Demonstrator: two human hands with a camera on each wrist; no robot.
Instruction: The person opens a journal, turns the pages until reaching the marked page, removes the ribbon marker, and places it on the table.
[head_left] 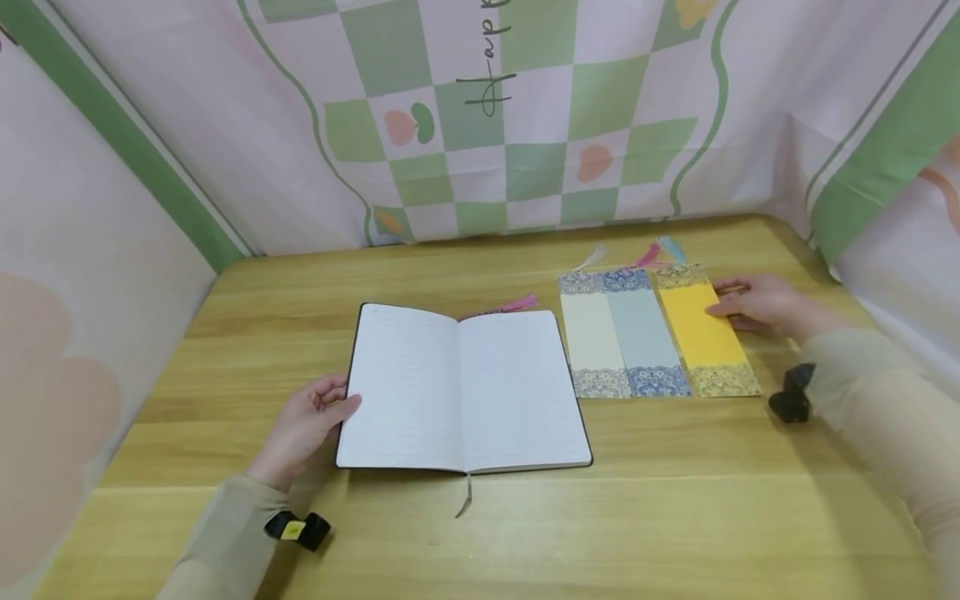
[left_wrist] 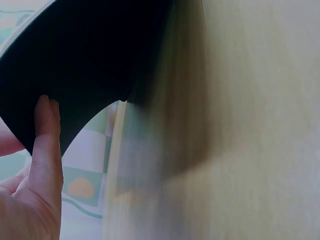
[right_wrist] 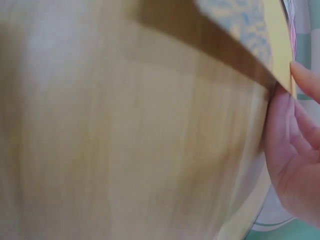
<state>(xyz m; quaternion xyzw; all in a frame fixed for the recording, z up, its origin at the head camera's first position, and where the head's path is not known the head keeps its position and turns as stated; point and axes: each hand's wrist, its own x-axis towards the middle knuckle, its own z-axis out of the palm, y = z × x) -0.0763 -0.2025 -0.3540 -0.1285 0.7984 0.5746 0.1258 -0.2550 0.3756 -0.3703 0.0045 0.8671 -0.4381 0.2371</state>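
An open notebook (head_left: 405,383) with a dark cover (left_wrist: 85,55) lies on the wooden table. My left hand (head_left: 311,425) pinches its left edge, thumb on the page and fingers beneath the cover. Over on the right, my right hand (head_left: 761,302) pinches the right edge of a yellow bookmark (head_left: 693,325) with lace-patterned ends. In the right wrist view the bookmark's edge is between thumb and fingers, raised off the wood. Left of it are a light blue bookmark (head_left: 645,325) and a cream bookmark (head_left: 592,329), side by side.
A pink tassel (head_left: 520,304) sticks out above the notebook's top edge. A ribbon marker (head_left: 465,497) hangs from the bottom of its spine. White, pink and blue tassels lie above the bookmarks. Behind the table (head_left: 525,533) hangs a checked curtain (head_left: 532,133).
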